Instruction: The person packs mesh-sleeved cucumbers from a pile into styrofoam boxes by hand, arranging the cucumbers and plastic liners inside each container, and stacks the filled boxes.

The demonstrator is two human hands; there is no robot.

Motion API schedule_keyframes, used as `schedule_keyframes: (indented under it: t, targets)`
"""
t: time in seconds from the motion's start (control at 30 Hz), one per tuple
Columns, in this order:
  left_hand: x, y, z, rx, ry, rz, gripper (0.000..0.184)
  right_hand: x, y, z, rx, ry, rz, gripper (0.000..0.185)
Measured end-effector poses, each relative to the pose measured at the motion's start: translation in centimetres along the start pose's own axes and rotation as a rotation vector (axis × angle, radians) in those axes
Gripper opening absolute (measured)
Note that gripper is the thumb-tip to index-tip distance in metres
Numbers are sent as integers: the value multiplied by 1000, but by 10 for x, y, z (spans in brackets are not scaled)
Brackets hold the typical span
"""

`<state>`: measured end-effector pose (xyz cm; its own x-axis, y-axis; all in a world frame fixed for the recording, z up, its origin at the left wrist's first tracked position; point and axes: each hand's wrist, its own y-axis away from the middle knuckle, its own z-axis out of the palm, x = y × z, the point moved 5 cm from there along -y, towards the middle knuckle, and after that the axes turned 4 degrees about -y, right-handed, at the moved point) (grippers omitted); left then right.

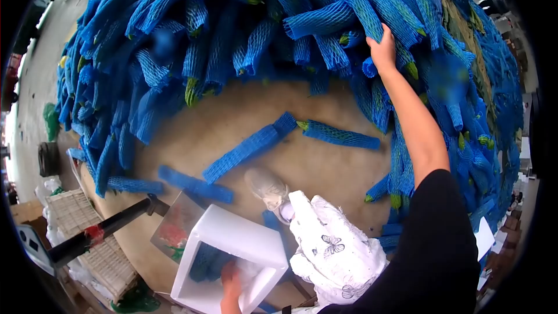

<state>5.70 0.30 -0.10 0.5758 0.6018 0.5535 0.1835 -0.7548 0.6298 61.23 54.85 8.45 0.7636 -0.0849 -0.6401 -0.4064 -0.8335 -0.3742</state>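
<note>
Head shows two hands (one inside one box).

I watch through one head-worn camera facing forward and steeply down, with the left hand close below and the right hand farther ahead.

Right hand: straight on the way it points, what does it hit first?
Probably the blue-netted piece right at its fingertips, which the right hand appears to touch; then other netted pieces. Depth is unclear from one view.
</note>
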Motion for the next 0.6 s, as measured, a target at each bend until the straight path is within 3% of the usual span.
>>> schedule_keyframes:
  t: [0.07, 0.1, 0.13, 0.17, 0.23, 0.3, 0.37, 0.47, 0.57, 0.6]
  targets:
    - [3, 0, 2, 1, 23, -31, 44, -24, 80, -48, 22, -318, -63, 55]
    - [12, 2, 2, 9, -71, -13, 42, -36, 124, -67, 63, -300, -157, 53]
    - [-7, 3, 16, 41, -255, 83, 40, -39, 166, -76, -112, -465, 84, 52]
    - [-8, 5, 20, 82, -283, 47, 38, -46, 205, -79, -305, -600, 349, 51]
    - [1, 3, 18, 144, -310, 28, 37, -86, 252, -77, -680, -902, 488, 48]
    - [15, 2, 13, 133, -270, -10, 40, -104, 273, -74, -790, -779, 331, 32]
    - [-2, 3, 16, 134, -204, -27, 40, -166, 268, -82, -774, -602, -2, 24]
    - [13, 31, -7, 75, 59, 32, 43, -272, 278, -89, -1071, -372, -506, 36]
    - [-8, 64, -19, 160, -83, -73, 43, -351, 335, -84, -1247, -220, -905, 46]
    - [-12, 77, -20, 190, -106, 8, 44, -370, 368, -80, -1326, -120, -982, 45]
